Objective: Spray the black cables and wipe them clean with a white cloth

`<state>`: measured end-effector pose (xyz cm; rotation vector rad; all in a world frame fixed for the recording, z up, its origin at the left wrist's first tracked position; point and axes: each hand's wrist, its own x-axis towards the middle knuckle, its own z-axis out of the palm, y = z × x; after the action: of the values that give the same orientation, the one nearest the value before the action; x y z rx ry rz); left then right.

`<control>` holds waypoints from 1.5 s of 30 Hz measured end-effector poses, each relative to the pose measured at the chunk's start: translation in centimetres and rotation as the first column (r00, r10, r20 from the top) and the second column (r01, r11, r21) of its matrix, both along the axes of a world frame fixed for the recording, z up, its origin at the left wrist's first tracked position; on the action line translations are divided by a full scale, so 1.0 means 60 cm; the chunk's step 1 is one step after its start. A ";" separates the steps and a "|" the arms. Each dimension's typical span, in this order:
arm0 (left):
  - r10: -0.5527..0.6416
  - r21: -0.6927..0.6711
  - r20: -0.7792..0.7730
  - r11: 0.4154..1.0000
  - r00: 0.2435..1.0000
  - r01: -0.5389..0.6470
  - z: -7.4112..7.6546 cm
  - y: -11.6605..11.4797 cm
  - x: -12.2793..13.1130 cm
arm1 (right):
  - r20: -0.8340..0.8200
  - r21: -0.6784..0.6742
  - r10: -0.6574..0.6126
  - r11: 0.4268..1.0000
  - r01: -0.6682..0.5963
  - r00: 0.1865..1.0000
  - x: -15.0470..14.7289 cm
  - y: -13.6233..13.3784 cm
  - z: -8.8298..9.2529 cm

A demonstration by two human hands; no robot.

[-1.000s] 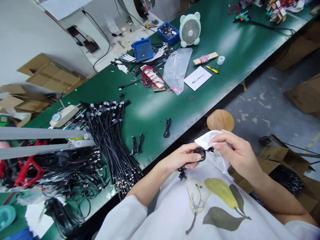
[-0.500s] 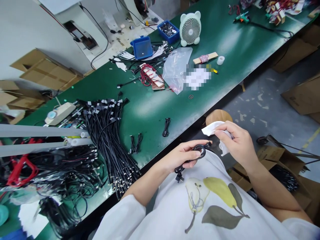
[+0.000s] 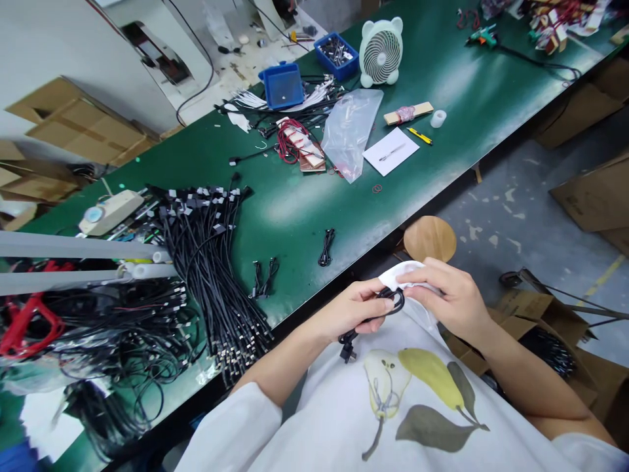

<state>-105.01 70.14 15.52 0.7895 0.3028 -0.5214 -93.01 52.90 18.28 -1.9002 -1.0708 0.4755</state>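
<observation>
My left hand is closed round a coiled black cable, held just in front of my shirt. One of the cable's plugs hangs below the fingers; its other end is covered. In my right hand a white cloth is pinched and pressed over the top of the coil, so the two hands almost touch. Whether the white piece is cloth or tissue is hard to tell. Nearest on the green table lie a tied black cable and two small cable bundles.
A large pile of black cables lies left on the green table. Farther back are a clear plastic bag, white paper, a yellow cutter and a fan. A wooden stool stands beyond the table edge.
My right hand has moved left with the white cloth and brought it onto the cable's end. My left hand keeps its hold on the coil. The view has shifted slightly.
</observation>
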 end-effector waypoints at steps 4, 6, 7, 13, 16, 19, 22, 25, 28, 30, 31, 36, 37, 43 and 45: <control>0.008 0.123 0.056 0.992 0.998 -0.015 0.015 0.001 -0.006 | -0.520 0.009 -0.170 0.979 0.205 0.837 0.009 0.014 -0.006; 0.026 0.161 0.056 0.986 0.998 -0.035 0.022 0.003 -0.009 | -0.697 0.009 -0.285 0.914 0.405 0.658 0.014 0.019 -0.012; 0.032 0.171 0.050 0.985 0.998 -0.040 0.024 0.005 -0.011 | -0.738 -0.004 -0.324 0.880 0.476 0.592 0.016 0.021 -0.014; 0.056 0.204 0.072 0.976 0.996 -0.070 0.024 0.020 -0.020 | -0.729 -0.085 -0.360 0.892 0.445 0.582 0.010 0.027 -0.026; 0.061 0.225 0.082 0.971 0.995 -0.078 0.028 0.025 -0.024 | -0.739 -0.093 -0.362 0.890 0.447 0.568 0.004 0.034 -0.028; 0.057 0.256 0.088 0.964 0.994 -0.078 0.037 0.027 -0.028 | -0.743 -0.101 -0.364 0.891 0.444 0.562 0.001 0.040 -0.031; 0.057 0.247 0.071 0.966 0.996 -0.073 0.021 0.033 -0.032 | -0.765 -0.128 -0.356 0.901 0.415 0.537 0.000 0.038 -0.042; 0.152 0.350 -0.032 0.927 0.988 -0.132 -0.051 0.065 -0.039 | -0.693 -0.089 -0.311 0.932 0.351 0.651 0.001 0.030 -0.064; 0.368 0.762 -0.208 0.642 0.906 -0.086 -0.164 0.137 -0.066 | -0.354 -0.032 -0.242 0.969 0.246 0.903 0.001 0.024 -0.089; 0.470 0.862 -0.256 0.506 0.844 -0.020 -0.233 0.196 -0.100 | -0.014 -0.014 -0.167 0.986 0.167 0.986 0.001 0.025 -0.100; 0.511 0.895 -0.273 0.445 0.815 0.021 -0.261 0.223 -0.120 | 0.143 -0.007 -0.125 0.992 0.128 0.982 0.001 0.027 -0.103; 0.609 0.954 -0.292 0.239 0.737 0.180 -0.349 0.298 -0.201 | 0.356 0.004 -0.134 0.990 0.142 0.925 0.003 0.037 -0.094; 0.613 0.957 -0.287 0.219 0.736 0.190 -0.359 0.301 -0.207 | 0.282 0.003 -0.176 0.983 0.183 0.943 0.005 0.037 -0.091; 0.555 0.988 -0.100 0.154 0.826 0.017 -0.347 0.264 -0.159 | -0.638 0.056 -0.152 0.968 0.243 0.755 0.017 0.040 -0.083; 0.434 0.963 0.036 0.225 0.900 -0.147 -0.309 0.216 -0.115 | -0.709 0.085 -0.098 0.971 0.223 0.698 0.012 0.044 -0.086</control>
<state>-111.93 83.11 -3.01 1.8441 1.0670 0.0296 -92.28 55.56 13.15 -1.4350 -0.4052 0.8901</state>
